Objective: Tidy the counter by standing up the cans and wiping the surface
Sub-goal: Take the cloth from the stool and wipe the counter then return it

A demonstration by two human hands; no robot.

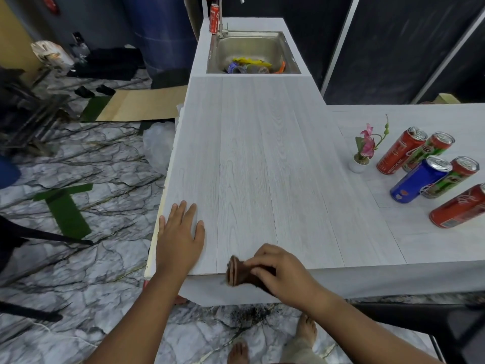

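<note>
My right hand [282, 271] grips a folded brown cloth [237, 271] at the near edge of the pale wood-grain counter [262, 158]. My left hand [179, 235] lies flat, fingers spread, on the counter's near left corner. Several cans stand upright in a cluster on the right wing of the counter: a red can [400, 151], a green can [430, 149], a blue can [418, 179], a green-and-red can [451, 178] and a red cola can [459, 208] at the frame edge. Another red can [214, 19] stands by the tap.
A small white pot with a pink flower [363, 153] stands left of the cans. A steel sink [252, 46] at the far end holds coloured wrappers. Dark crumbs [252, 312] lie on the marble floor below the counter edge, near bare feet.
</note>
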